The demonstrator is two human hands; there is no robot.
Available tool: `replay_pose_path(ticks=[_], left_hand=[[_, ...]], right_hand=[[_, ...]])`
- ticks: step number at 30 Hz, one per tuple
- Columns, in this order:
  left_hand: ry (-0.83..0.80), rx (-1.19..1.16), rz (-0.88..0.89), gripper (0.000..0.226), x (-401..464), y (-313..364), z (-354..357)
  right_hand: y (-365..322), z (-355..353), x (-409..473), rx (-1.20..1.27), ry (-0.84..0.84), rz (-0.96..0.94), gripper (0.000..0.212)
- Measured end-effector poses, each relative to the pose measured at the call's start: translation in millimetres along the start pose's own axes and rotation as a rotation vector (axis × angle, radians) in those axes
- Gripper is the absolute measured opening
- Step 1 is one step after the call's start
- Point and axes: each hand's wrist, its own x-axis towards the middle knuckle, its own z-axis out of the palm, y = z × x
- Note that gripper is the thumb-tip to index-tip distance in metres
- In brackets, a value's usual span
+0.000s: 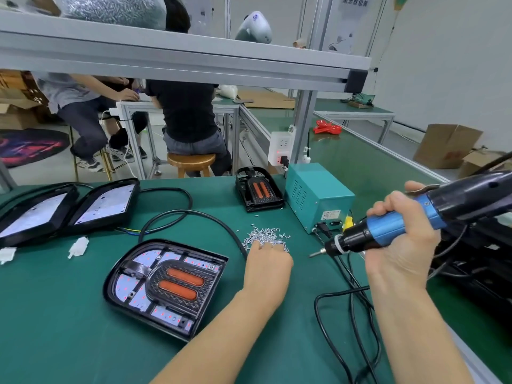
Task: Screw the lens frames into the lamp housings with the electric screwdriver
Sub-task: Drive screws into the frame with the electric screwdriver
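An assembly workshop or small factory floor is shown. Long benches covered in green matting [69,314] are framed with aluminium profile [177,55] carrying an overhead shelf. A teal power supply box [315,198] and a wall socket [279,148] are mounted at the bench end, and a heap of loose screws [263,236] is spread on the mat. Cardboard cartons [446,145] are stacked on the floor, and other workers [188,115] are seated on stools at a neighbouring bench.
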Motion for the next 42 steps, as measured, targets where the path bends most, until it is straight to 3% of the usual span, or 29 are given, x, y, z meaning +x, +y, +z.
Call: replay_pose_path(ticks=[4, 9, 13, 18, 24, 42], left_hand=[[0.124, -0.163, -0.037, 0.023, -8.2, -0.4, -2.7], [0.348, -0.72, -0.193, 0.016, -28.7, -16.0, -32.4], [0.361, -1.232, -0.265, 0.028, -45.9, -47.8, -58.7], [0.354, -1.587, -0.412, 0.023, -76.8, -81.7, -71.7], [0.332, -1.816, -0.497, 0.013, -111.8, -94.6, -70.6], [0.404, -1.915, -0.482, 0.011, -139.3, -100.7, -68.1]], right_hand=[[0.5, 1.3, -2.3, 0.003, -0.004, 0.006, 0.021], [0.7, 6.6, -5.5, 0.046, -0.017, 0.057, 0.023], [0.8, 17.7, -13.2, 0.119, -0.047, 0.113, 0.022], [2.5, 41.3, -28.5, 0.232, -0.105, 0.179, 0.019], [8.7, 77.0, -56.4, 0.349, -0.199, 0.283, 0.016], [17.4, 113.6, -92.3, 0.321, -0.323, 0.325, 0.016]])
